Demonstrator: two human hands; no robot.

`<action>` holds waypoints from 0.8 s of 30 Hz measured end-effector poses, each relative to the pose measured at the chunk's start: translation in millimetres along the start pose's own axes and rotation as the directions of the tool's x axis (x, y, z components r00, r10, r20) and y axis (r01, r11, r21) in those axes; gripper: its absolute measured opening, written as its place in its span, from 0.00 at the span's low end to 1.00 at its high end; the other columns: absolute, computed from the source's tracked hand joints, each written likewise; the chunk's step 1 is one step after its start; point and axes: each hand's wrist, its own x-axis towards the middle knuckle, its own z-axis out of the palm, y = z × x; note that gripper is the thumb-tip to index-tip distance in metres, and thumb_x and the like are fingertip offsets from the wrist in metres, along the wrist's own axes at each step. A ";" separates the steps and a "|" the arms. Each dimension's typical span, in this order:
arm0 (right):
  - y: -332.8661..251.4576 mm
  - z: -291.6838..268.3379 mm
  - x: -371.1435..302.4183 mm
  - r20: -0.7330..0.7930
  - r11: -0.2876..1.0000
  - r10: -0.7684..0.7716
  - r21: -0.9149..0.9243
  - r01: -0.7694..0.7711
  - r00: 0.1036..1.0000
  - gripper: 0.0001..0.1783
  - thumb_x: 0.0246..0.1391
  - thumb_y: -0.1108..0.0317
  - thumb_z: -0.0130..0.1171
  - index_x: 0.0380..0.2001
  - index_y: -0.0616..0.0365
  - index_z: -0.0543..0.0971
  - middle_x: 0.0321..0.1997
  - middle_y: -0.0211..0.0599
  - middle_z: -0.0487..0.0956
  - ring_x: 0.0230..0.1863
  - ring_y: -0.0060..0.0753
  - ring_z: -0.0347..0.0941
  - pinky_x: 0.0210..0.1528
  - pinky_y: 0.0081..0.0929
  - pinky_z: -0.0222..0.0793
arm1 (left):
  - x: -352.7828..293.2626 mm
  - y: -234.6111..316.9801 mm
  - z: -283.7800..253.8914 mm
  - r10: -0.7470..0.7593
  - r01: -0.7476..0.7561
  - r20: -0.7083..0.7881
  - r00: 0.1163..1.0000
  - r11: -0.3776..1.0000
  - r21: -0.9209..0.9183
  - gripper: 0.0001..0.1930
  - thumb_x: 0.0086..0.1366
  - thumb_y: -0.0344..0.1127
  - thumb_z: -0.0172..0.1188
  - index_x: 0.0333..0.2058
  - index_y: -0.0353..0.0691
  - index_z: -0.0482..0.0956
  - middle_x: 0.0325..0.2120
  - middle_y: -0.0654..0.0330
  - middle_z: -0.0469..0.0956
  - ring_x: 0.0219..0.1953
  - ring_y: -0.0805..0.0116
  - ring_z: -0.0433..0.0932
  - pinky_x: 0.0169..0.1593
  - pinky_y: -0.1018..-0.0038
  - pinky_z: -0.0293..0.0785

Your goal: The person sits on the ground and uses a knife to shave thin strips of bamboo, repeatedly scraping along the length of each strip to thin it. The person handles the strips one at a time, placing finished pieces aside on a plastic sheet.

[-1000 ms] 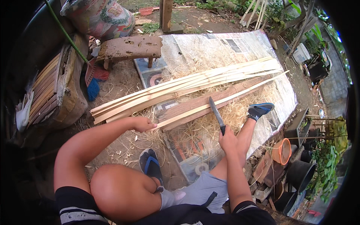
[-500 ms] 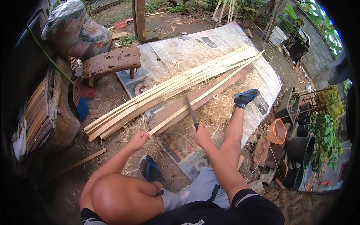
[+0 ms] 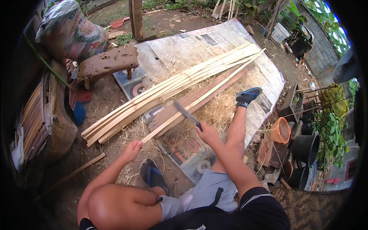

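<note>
My left hand (image 3: 132, 150) is closed on the near end of a long pale strip of split wood or bamboo (image 3: 199, 100). The strip runs away to the right, lying along a dark brown plank (image 3: 172, 115). In my right hand (image 3: 208, 135) is a knife (image 3: 186, 112) with a dark handle, fingers wrapped round it. Its blade points up and left, crossing over the strip; whether it touches the wood I cannot tell. Beside the plank, on its left, lies a bundle of pale strips (image 3: 168, 90). Curly shavings (image 3: 218, 109) are heaped around the plank.
A printed sheet (image 3: 153, 53) lies under the wood, with my sandalled right foot (image 3: 248, 96) on it. At the left stand a brown bench (image 3: 109, 63) and a full sack (image 3: 73, 30). An orange bucket (image 3: 280, 130) and black pots (image 3: 305, 149) line the right side.
My left hand has drawn back toward the lower left with the strip's end. The knife has swung left, its blade now lying flatter across the strip. The whole view has shifted slightly.
</note>
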 end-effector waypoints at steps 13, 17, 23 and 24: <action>0.5 -17.2 23.9 -0.043 0.984 0.155 0.090 -0.151 0.987 0.26 0.70 0.43 0.48 0.46 0.58 0.73 0.30 0.56 0.83 0.35 0.63 0.81 0.38 0.57 0.75 | -18.2 26.2 -0.3 0.151 -0.052 -0.144 0.978 0.845 0.533 0.15 0.73 0.48 0.55 0.33 0.44 0.76 0.24 0.50 0.80 0.28 0.44 0.81 0.31 0.49 0.73; 8.5 -18.6 25.4 -0.073 0.949 0.312 0.083 -0.305 0.947 0.26 0.69 0.41 0.49 0.42 0.56 0.75 0.29 0.54 0.83 0.35 0.65 0.81 0.37 0.57 0.75 | -11.2 54.2 -10.7 0.219 -0.110 -0.078 0.973 0.730 0.675 0.16 0.74 0.48 0.54 0.35 0.40 0.76 0.25 0.50 0.81 0.27 0.45 0.82 0.33 0.51 0.77; -83.1 12.2 -53.0 -0.172 0.958 -0.286 -0.027 0.286 0.943 0.25 0.70 0.42 0.48 0.46 0.55 0.74 0.30 0.54 0.83 0.36 0.64 0.81 0.37 0.58 0.75 | 0.8 35.4 -13.6 0.052 -0.091 0.075 0.996 0.619 0.780 0.19 0.75 0.50 0.50 0.35 0.39 0.77 0.26 0.47 0.82 0.32 0.47 0.84 0.35 0.52 0.78; -72.3 9.1 -47.2 -0.176 0.981 -0.194 -0.010 0.196 0.965 0.25 0.70 0.42 0.48 0.46 0.55 0.74 0.30 0.54 0.83 0.36 0.64 0.81 0.38 0.58 0.75 | -0.9 32.7 -13.5 0.066 -0.108 0.086 0.994 0.658 0.745 0.20 0.75 0.50 0.49 0.34 0.38 0.78 0.25 0.48 0.82 0.31 0.48 0.83 0.35 0.54 0.78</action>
